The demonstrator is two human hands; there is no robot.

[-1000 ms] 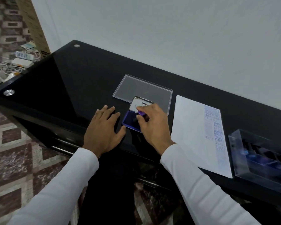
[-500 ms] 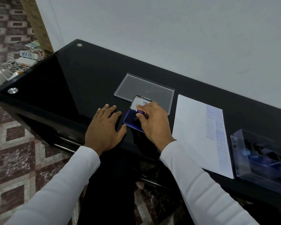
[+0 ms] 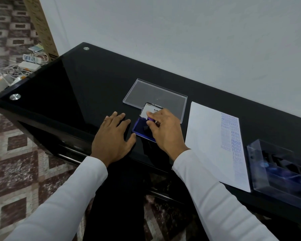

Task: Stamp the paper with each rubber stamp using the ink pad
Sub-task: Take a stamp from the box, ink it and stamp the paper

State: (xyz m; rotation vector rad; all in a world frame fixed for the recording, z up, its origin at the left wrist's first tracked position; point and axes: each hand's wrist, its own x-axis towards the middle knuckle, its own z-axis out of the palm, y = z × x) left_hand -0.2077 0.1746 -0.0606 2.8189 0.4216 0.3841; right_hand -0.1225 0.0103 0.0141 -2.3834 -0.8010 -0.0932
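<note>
A blue ink pad (image 3: pixel 140 128) lies open on the black glass table (image 3: pixel 80 84), its white-lined lid (image 3: pixel 148 110) tipped up behind it. My right hand (image 3: pixel 165 131) pinches a small purple rubber stamp (image 3: pixel 151 120) and holds it down on the pad; the stamp's face is hidden under my fingers. My left hand (image 3: pixel 113 136) rests flat on the table just left of the pad, thumb at the pad's corner. A white paper (image 3: pixel 208 140) lies to the right, with blue stamped words along its right side.
A clear plastic lid (image 3: pixel 155 94) lies flat behind the ink pad. At the far right stands a clear box (image 3: pixel 274 164) with several dark stamps inside. The table's front edge runs just below my wrists. Cables and adapters (image 3: pixel 23 66) lie on the floor at the left.
The hands keep their places at the ink pad; my right hand stays on the stamp. The view has shifted a little as my head moved.
</note>
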